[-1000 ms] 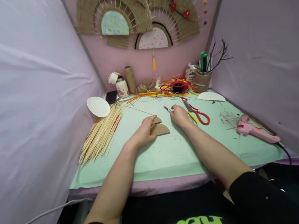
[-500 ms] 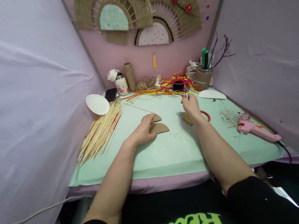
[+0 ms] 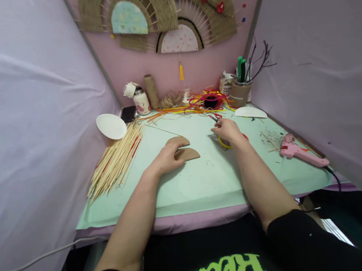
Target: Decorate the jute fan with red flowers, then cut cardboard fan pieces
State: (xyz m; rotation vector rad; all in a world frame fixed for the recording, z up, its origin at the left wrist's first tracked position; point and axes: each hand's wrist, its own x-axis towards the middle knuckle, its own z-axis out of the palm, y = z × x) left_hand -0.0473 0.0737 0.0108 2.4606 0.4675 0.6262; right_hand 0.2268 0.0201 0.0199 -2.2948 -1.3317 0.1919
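Observation:
Two brown cardboard half-circles lie on the pale green tablecloth, one behind the other. My left hand point(image 3: 167, 156) curls around the left end of the front cardboard half-circle point(image 3: 189, 154), thumb at its near edge. Its fingers reach between this piece and the back half-circle point(image 3: 180, 140). Off to the right, my right hand point(image 3: 229, 130) is closed on a small red-and-grey tool point(image 3: 216, 120), whose exact kind I cannot make out. Below that hand lies a yellow-and-red ring-shaped item point(image 3: 225, 143), mostly covered by the hand and wrist.
Thin wooden sticks point(image 3: 116, 163) lie at left beside a white bowl point(image 3: 111, 126). A pink glue gun point(image 3: 301, 154) rests at right. Coloured cords point(image 3: 210, 100), a bottle point(image 3: 141, 101), a twine roll point(image 3: 151, 91) and a pot of pens point(image 3: 239, 92) line the back.
My right hand has turned and tipped the tool leftward, bringing it slightly lower. My left hand stays at the cardboard pieces. The whole view has shifted a little.

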